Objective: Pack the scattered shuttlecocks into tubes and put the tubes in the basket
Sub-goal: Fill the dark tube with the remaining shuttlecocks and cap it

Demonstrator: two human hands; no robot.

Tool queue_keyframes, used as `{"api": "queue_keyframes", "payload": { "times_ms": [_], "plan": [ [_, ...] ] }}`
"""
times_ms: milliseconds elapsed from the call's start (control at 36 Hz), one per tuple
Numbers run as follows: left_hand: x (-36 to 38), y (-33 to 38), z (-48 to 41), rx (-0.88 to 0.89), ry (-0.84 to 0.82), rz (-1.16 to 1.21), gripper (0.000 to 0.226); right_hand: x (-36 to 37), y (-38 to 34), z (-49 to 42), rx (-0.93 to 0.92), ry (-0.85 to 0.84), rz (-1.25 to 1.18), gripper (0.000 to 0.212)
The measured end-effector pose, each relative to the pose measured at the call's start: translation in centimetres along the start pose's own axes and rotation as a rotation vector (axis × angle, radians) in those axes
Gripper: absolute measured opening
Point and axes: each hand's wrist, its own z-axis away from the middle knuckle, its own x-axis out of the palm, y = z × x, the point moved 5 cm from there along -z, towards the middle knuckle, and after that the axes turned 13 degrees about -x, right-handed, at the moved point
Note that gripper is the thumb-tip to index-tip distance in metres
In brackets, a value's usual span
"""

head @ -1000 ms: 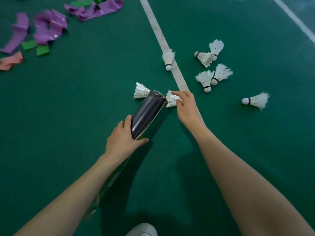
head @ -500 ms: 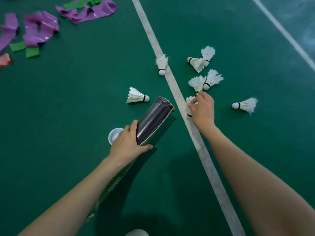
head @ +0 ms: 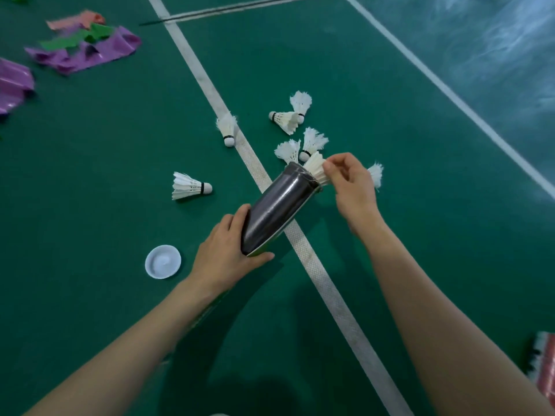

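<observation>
Grips dark tube (head: 279, 211) near its lower end with left hand (head: 223, 259), fingers and thumb curled round it. Holds it tilted above white court line (head: 313, 265), mouth pointing away. Pinches feather skirt of shuttlecock (head: 315, 169) with right hand (head: 353, 190), thumb and forefinger closed on it, other fingers loosely bent. Cork hidden, probably inside tube mouth. Seven loose shuttlecocks (head: 190, 186) on green floor (head: 105, 175), beyond and left of tube. White cap (head: 163, 261) flat on floor, just left of left hand.
</observation>
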Motion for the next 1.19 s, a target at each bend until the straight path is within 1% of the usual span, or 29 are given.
{"api": "queue_keyframes", "payload": {
  "times_ms": [139, 250, 333, 472, 556, 694, 833, 917, 1028, 1194],
  "plan": [
    [-2.6, 3.4, -1.7, 0.115, -0.033, -0.005, 0.102, -2.4, -3.1, -1.2, -0.119, 0.057, 0.08, 0.008],
    [-5.4, 5.9, -3.8, 0.229, -0.036, -0.034, 0.1, -3.7, -5.2, -2.8, -0.119, 0.042, 0.113, 0.009],
    [-7.5, 7.2, -5.3, 0.288, -0.023, -0.041, 0.098, -4.1, -6.7, -4.1, -0.084, 0.019, 0.092, 0.013],
    [-9.1, 9.9, -7.6, 0.35, -0.015, -0.057, 0.097, -5.4, -8.4, -6.0, 0.051, 0.088, 0.037, 0.04],
    [-8.9, 11.4, -8.7, 0.358, -0.049, -0.043, 0.098, -6.6, -8.9, -7.2, 0.12, 0.082, 0.039, 0.042],
    [-8.0, 13.4, -10.1, 0.36, -0.095, -0.052, 0.099, -8.3, -9.0, -7.6, 0.16, 0.001, 0.149, 0.052],
    [-6.6, 14.6, -11.6, 0.294, -0.19, -0.059, 0.1, -11.3, -7.4, -7.3, 0.232, -0.033, 0.333, 0.041],
    [-5.4, 15.0, -12.2, 0.275, -0.234, -0.064, 0.1, -12.5, -5.3, -7.3, 0.294, -0.089, 0.439, 0.041],
    [-3.6, 14.2, -12.7, 0.253, -0.264, -0.106, 0.1, -12.5, -1.8, -7.9, 0.363, -0.202, 0.532, 0.044],
    [-0.9, 11.6, -14.2, 0.157, -0.324, -0.208, 0.093, -10.8, 5.3, -8.8, 0.368, -0.472, 0.698, 0.043]
  ]
}}
